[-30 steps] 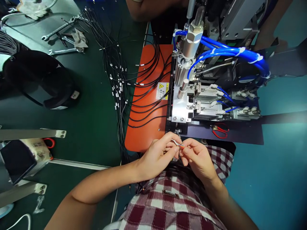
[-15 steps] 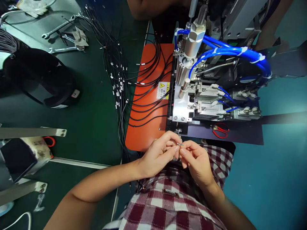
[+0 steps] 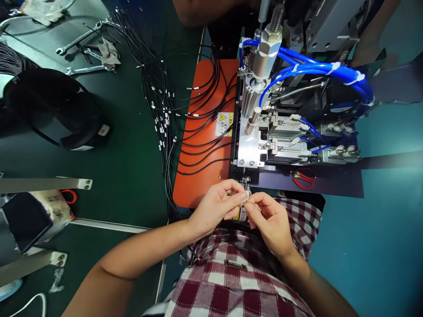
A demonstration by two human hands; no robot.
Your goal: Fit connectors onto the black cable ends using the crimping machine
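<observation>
My left hand [image 3: 220,203] and my right hand [image 3: 270,220] meet at the front edge of the machine, both closed in a pinch. Between their fingertips are thin coloured wires [image 3: 246,201], mostly hidden by the fingers. Just behind the fingertips stands the metal press machine [image 3: 250,145] with its cylinders and blue air hoses [image 3: 333,72]. A yellow and white label [image 3: 243,214] shows below my hands. To the left, an orange plate [image 3: 198,185] carries several black cables [image 3: 205,152] that run into the machine.
A bundle of black cables with silver ends [image 3: 161,123] lies on the green table [image 3: 132,119]. Red-handled snips [image 3: 303,178] rest on the dark plate at right. Wrenches [image 3: 79,42], a glove [image 3: 42,11] and a black bag-like object [image 3: 56,105] are at left. Another person's arm [image 3: 194,11] shows at the top.
My fingertips have shifted slightly on the wires, and their coloured ends show less. The label beneath my hands is more exposed now. Both hands stay in nearly the same place.
</observation>
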